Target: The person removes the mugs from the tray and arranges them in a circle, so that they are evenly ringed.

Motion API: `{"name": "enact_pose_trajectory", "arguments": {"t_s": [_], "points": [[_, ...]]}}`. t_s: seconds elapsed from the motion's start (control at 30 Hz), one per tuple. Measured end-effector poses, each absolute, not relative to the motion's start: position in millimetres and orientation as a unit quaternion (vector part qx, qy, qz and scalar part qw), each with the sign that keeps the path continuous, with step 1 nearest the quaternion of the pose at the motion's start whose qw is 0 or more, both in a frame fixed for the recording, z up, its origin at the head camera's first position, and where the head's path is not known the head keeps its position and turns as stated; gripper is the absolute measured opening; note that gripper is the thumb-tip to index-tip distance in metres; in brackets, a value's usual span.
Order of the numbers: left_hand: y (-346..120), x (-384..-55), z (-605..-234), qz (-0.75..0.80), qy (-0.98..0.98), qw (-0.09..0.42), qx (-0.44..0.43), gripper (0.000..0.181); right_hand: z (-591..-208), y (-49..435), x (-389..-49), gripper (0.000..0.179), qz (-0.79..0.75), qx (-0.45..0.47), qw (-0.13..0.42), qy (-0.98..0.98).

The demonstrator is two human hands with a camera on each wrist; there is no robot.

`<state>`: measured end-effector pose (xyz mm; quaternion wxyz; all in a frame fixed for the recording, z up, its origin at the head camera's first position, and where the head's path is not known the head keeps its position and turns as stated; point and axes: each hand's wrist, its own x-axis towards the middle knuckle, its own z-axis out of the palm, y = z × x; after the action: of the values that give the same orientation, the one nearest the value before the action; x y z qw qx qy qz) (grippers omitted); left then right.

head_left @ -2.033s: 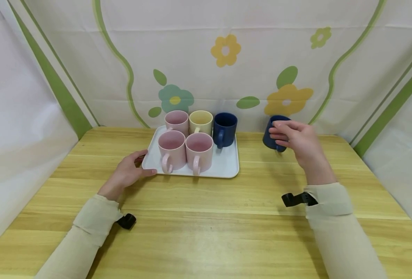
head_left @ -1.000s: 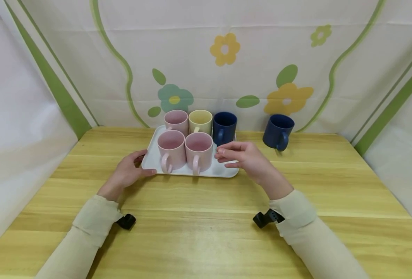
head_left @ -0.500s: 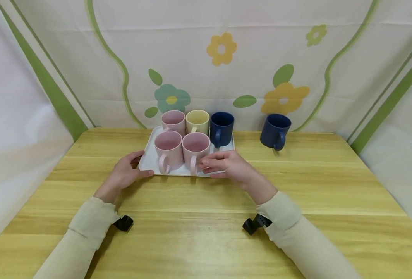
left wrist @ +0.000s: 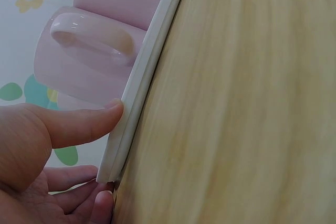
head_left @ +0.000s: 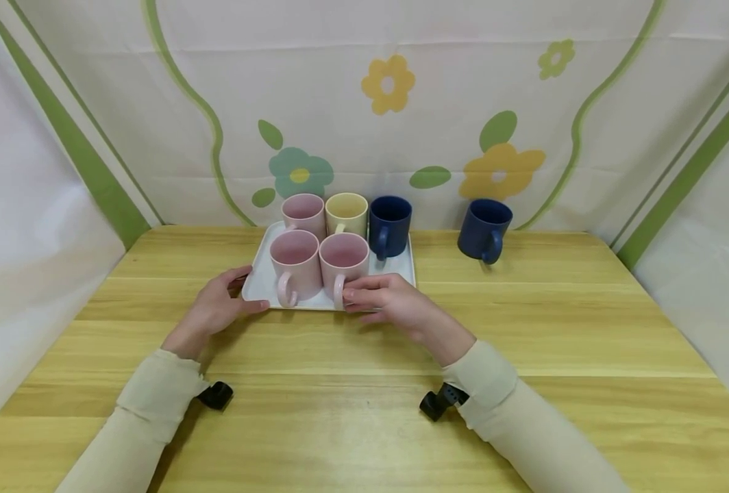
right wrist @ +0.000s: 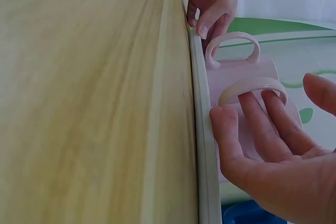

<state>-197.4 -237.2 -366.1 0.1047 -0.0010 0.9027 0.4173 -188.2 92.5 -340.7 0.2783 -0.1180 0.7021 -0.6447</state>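
At the left front corner of the white tray (head_left: 258, 279), my left hand (head_left: 215, 305) grips the edge, thumb (left wrist: 86, 124) on the rim and the other fingers around the corner. Two pink mugs stand in the tray's front row, handles facing me. My right hand (head_left: 401, 309) has its fingertips at the handle of the right-hand pink mug (head_left: 343, 263). In the right wrist view two of its fingers reach into the handle loop (right wrist: 257, 83), while the thumb (right wrist: 320, 93) stands well apart. The other front pink mug (head_left: 298, 263) is beside it.
Behind them on the tray stand a third pink mug (head_left: 303, 212), a yellow mug (head_left: 347, 212) and a navy mug (head_left: 390, 226). Another navy mug (head_left: 484, 229) is on the wooden table (head_left: 352, 411), right of the tray. A flowered curtain (head_left: 315, 89) hangs at the back.
My right hand has left the navy mug on the table and moved left to the front pink mug's handle. The left hand keeps its grip on the tray. The view has shifted slightly.
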Motion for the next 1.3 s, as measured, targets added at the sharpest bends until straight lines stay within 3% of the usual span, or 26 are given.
{"name": "enact_pose_trajectory", "arguments": {"t_s": [0.7,0.93,1.3], "points": [[-241.9,-196.8,-368.9,0.424,0.900,0.099,-0.003,0.098,-339.9,89.5,-189.9,0.036,-0.642,-0.118,0.322,0.686],[-239.5,-196.8,-367.3,0.420,0.902,0.100,0.003,0.097,-340.0,91.9,-188.9,0.027,-0.665,-0.100,0.295,0.679],[-237.3,-197.8,-367.1,0.422,0.901,0.103,0.000,0.097,-338.6,93.5,-189.7,0.034,-0.689,-0.039,0.255,0.678]]}}
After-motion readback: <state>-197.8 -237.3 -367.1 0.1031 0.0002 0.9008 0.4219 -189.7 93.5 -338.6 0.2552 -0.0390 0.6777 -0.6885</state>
